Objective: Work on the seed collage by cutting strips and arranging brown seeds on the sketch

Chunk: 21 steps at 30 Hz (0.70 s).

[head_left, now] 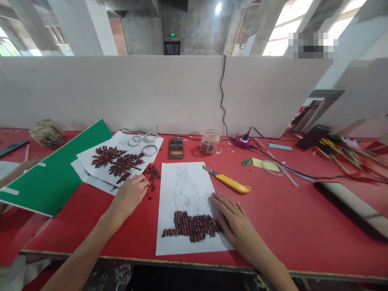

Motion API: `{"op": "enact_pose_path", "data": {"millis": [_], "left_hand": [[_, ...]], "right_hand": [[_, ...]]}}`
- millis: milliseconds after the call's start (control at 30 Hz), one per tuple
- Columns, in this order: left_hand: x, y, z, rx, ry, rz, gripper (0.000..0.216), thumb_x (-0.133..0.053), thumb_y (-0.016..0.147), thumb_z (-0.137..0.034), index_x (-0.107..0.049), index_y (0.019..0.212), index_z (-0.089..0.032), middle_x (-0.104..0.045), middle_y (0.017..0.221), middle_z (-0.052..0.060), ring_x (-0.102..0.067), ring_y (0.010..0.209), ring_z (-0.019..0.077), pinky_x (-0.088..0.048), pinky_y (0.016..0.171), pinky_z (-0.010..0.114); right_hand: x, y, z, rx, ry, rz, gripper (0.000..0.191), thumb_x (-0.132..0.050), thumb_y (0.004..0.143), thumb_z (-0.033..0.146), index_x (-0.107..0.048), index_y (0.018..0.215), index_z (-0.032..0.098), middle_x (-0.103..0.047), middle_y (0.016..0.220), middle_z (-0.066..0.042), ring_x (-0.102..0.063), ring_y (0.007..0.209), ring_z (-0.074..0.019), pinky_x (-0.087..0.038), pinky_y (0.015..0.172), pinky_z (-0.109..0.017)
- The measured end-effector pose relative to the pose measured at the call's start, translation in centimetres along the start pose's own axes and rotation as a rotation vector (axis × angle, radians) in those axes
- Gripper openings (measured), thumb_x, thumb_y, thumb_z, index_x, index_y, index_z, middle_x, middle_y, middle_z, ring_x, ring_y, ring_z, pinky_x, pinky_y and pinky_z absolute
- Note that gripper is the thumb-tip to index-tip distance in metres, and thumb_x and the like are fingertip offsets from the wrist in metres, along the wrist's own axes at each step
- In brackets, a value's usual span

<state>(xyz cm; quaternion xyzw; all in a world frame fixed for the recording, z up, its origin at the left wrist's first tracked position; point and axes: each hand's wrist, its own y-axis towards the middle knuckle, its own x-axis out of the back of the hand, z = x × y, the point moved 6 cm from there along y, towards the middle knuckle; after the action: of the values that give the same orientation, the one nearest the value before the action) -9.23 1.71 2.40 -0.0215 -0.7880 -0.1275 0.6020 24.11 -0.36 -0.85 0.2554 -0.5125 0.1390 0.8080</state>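
A white sheet of paper with a pencil drawing of a figure lies before me. Tight rows of dark red beans cover its lower part. My right hand rests flat on the sheet's right edge, fingers stretched out beside the bean rows. At the left, my left hand is closed, its fingers curled down by a small pile of loose beans; its fingertips are hidden. Behind that hand, other sheets carry bean clusters and rings of tape or wire.
A yellow box cutter lies right of the drawing, blade out. Behind stand a jar of beans and a purple power adapter with black cords. A phone lies far right. At left, another person's arm is behind a green board.
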Motion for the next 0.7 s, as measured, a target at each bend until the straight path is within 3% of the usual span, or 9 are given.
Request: {"op": "enact_pose_path", "data": {"millis": [133, 300, 367, 500, 700], "left_hand": [[0.1, 0.3, -2.3, 0.087, -0.56, 0.02, 0.018, -0.054, 0.096, -0.028, -0.07, 0.099, -0.02, -0.067, 0.104, 0.006, -0.06, 0.09, 0.0202, -0.048, 0.08, 0.033], [-3.1, 0.6, -8.0, 0.335, -1.471, 0.279, 0.03, -0.077, 0.082, -0.043, -0.072, 0.096, -0.016, -0.061, 0.084, 0.003, -0.048, 0.069, 0.0113, -0.037, 0.057, 0.022], [-4.3, 0.6, -9.8, 0.423, -1.708, 0.342, 0.034, -0.084, 0.075, -0.042, -0.072, 0.091, -0.014, -0.058, 0.083, 0.002, -0.046, 0.068, 0.0097, -0.033, 0.054, 0.021], [-5.4, 0.2, -11.3, 0.5, -1.91, 0.406, 0.037, -0.092, 0.068, -0.038, -0.072, 0.087, -0.013, -0.052, 0.077, -0.001, -0.046, 0.067, 0.0082, -0.033, 0.052, 0.02], [-6.3, -0.4, -11.2, 0.581, -1.952, 0.43, 0.037, -0.092, 0.067, -0.033, -0.071, 0.09, -0.013, -0.054, 0.08, 0.0, -0.048, 0.065, 0.0074, -0.028, 0.048, 0.019]], "right_hand": [[1.8, 0.7, 1.7, 0.027, 0.116, -0.165, 0.037, -0.042, 0.103, 0.023, -0.058, 0.136, 0.024, -0.066, 0.133, -0.012, -0.063, 0.122, -0.0258, -0.054, 0.098, -0.046], [3.9, 3.7, 6.6, 0.212, 0.172, -0.252, 0.031, -0.054, 0.101, 0.02, -0.061, 0.131, 0.022, -0.071, 0.118, -0.009, -0.066, 0.107, -0.0228, -0.054, 0.09, -0.04], [4.2, 4.9, 8.0, 0.274, 0.197, -0.265, 0.03, -0.058, 0.1, 0.021, -0.062, 0.129, 0.021, -0.072, 0.115, -0.009, -0.067, 0.104, -0.0226, -0.055, 0.087, -0.039], [4.1, 6.2, 8.9, 0.303, 0.218, -0.264, 0.02, -0.059, 0.099, 0.019, -0.067, 0.118, 0.021, -0.073, 0.105, -0.007, -0.066, 0.095, -0.022, -0.054, 0.081, -0.038], [3.8, 6.2, 8.5, 0.271, 0.247, -0.243, 0.015, -0.056, 0.1, 0.018, -0.069, 0.109, 0.019, -0.072, 0.1, -0.008, -0.065, 0.092, -0.0216, -0.054, 0.081, -0.037]]}}
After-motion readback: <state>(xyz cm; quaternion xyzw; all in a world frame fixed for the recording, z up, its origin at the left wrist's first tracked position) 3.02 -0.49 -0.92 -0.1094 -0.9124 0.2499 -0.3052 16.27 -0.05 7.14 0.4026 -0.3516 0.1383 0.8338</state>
